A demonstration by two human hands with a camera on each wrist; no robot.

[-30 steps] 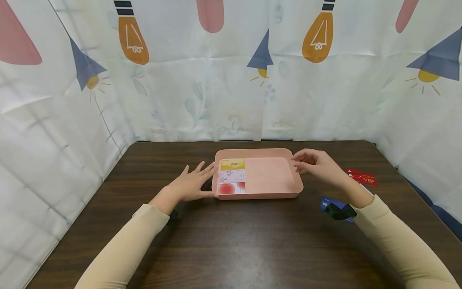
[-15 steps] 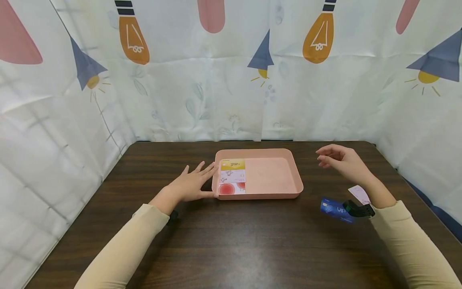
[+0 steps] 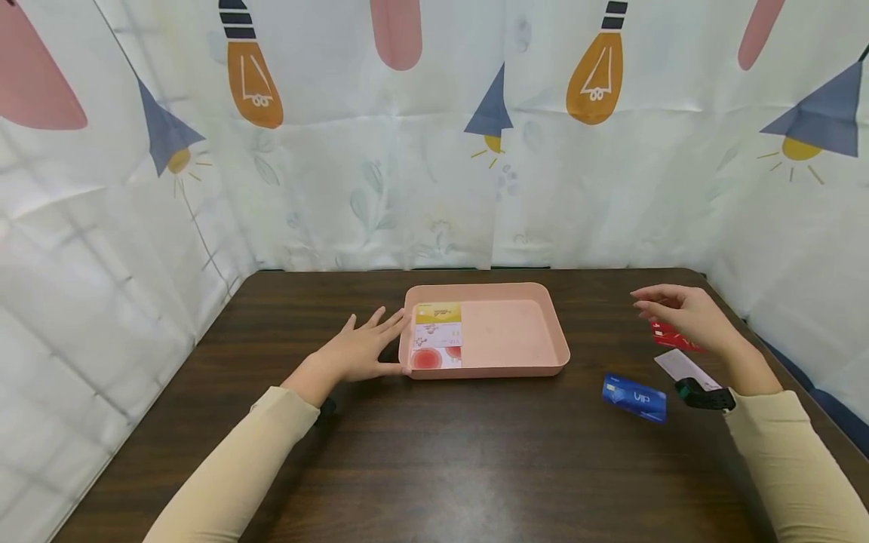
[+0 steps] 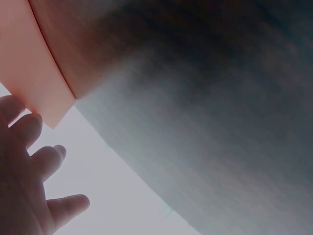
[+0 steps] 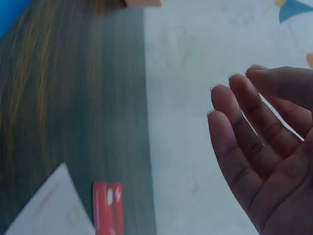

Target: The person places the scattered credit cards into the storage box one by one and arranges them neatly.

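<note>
My left hand [image 3: 360, 351] spreads its fingers against the left side of a pink tray [image 3: 509, 372]; in the left wrist view its fingertips lie right at the tray's rim [image 4: 41, 73]. Inside the tray, along its left end, a gold card [image 3: 437, 312], a pale card [image 3: 437, 334] and a white card with red circles [image 3: 436, 358] lie in a column. My right hand [image 3: 692, 313] hovers over the right of the table, fingers loosely bent and holding nothing. Below it lies a red card [image 3: 672, 336], partly hidden by the hand. A whitish card [image 3: 684, 369] and a blue VIP card [image 3: 634, 397] lie nearer me.
The dark wooden table [image 3: 434, 452] reaches back to a white patterned curtain [image 3: 434, 188], which also hangs at both sides. A dark camera strap [image 3: 704, 394] on the right wrist overlaps the whitish card in the head view.
My right hand has moved right, from the tray's right edge to above the red card. The whitish and blue cards have come into fuller view. My left hand stays at the tray.
</note>
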